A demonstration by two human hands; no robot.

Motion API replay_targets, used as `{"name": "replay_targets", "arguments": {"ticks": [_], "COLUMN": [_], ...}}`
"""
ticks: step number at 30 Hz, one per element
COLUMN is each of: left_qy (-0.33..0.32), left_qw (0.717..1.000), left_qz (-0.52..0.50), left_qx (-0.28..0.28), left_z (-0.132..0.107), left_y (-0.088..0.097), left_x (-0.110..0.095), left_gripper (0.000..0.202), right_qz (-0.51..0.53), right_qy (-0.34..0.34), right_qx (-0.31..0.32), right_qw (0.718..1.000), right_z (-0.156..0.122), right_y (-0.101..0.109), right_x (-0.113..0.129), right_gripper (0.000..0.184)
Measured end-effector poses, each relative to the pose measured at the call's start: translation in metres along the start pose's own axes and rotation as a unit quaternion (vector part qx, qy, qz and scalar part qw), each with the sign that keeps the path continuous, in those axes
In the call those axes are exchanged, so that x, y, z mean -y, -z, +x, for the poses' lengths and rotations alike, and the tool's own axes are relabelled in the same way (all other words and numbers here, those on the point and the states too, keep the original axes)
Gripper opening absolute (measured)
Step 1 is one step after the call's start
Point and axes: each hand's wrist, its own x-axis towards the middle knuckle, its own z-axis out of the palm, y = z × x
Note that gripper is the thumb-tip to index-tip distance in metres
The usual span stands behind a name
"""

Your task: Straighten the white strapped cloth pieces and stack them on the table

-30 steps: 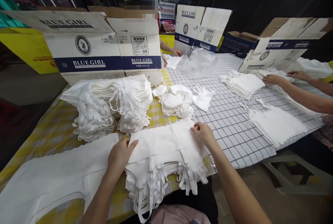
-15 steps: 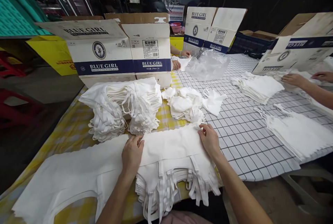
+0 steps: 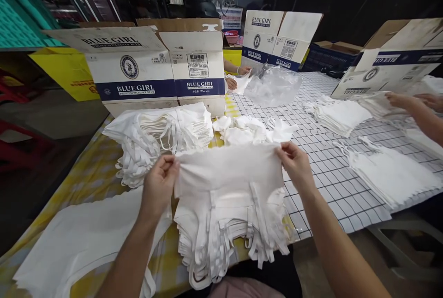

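Cloth [image 3: 230, 166] spread wide, upper corners pinched by left fingers [image 3: 169, 165] and right fingers [image 3: 288, 149], layered white stack [image 3: 189, 239] below.

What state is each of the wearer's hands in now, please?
Left hand: closed, holding the white garment by one corner.
Right hand: closed, holding its other upper corner.

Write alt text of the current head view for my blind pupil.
A left hand and a right hand hold a white strapped cloth piece by two corners over a stack of similar pieces. Beyond, a white pile lies before a BLUE GIRL carton; a co-worker's hand shows at right.
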Motion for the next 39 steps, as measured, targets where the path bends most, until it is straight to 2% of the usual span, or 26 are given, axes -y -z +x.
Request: {"name": "replay_targets", "arguments": {"ticks": [3, 5, 6, 8, 10, 12, 14, 16, 20, 27, 33, 36, 39], "left_qy": [-0.068, -0.095, -0.097, -0.079, -0.036, 0.027, 0.088, 0.124, 0.134, 0.106, 0.099, 0.1, 0.105], "left_qw": [0.992, 0.985, 0.985, 0.986, 0.984, 0.975, 0.962, 0.949, 0.938, 0.945, 0.945, 0.966, 0.99], "left_qz": [-0.095, -0.137, -0.145, -0.132, -0.094, -0.051, -0.019, -0.008, -0.006, 0.025, 0.026, -0.025, -0.021], "left_qx": [-0.052, -0.039, -0.013, 0.067, 0.146, 0.214, 0.258, 0.29, 0.319, 0.308, 0.312, 0.236, 0.092], "left_z": [0.008, 0.003, -0.002, -0.019, -0.041, -0.066, -0.09, -0.109, -0.127, -0.134, -0.14, -0.137, -0.138], "left_y": [0.012, 0.02, 0.024, 0.033, 0.041, 0.046, 0.049, 0.051, 0.05, 0.052, 0.054, 0.063, 0.095], "left_x": [-0.039, -0.052, -0.053, -0.042, -0.021, 0.003, 0.022, 0.032, 0.035, 0.034, 0.044, 0.038, 0.03], "left_gripper": [0.021, 0.017, 0.014, 0.009, 0.007, 0.007, 0.01, 0.014, 0.016, 0.014, 0.015, 0.017, 0.022], "right_qz": [0.036, 0.054, 0.065, 0.075, 0.065, 0.044, 0.026, 0.016, -0.007, -0.066, -0.077, -0.07, -0.046], "right_qy": [0.057, 0.07, 0.069, 0.048, 0.005, -0.048, -0.092, -0.121, -0.138, -0.099, -0.07, -0.033, 0.034], "right_qx": [-0.043, -0.036, -0.011, 0.084, 0.2, 0.287, 0.331, 0.353, 0.37, 0.382, 0.343, 0.314, 0.325], "right_qw": [0.997, 0.995, 0.995, 0.992, 0.978, 0.956, 0.939, 0.928, 0.919, 0.916, 0.934, 0.946, 0.944], "right_z": [0.005, 0.003, 0.0, -0.01, -0.024, -0.04, -0.058, -0.072, -0.087, -0.088, -0.086, -0.078, -0.07], "right_y": [0.022, 0.037, 0.043, 0.055, 0.063, 0.068, 0.07, 0.071, 0.069, 0.062, 0.065, 0.063, 0.048], "right_x": [0.032, 0.04, 0.039, 0.029, 0.011, -0.008, -0.025, -0.037, -0.044, -0.041, -0.04, -0.022, 0.01], "right_gripper": [0.024, 0.022, 0.02, 0.018, 0.018, 0.021, 0.025, 0.026, 0.022, 0.022, 0.026, 0.021, 0.011]}}
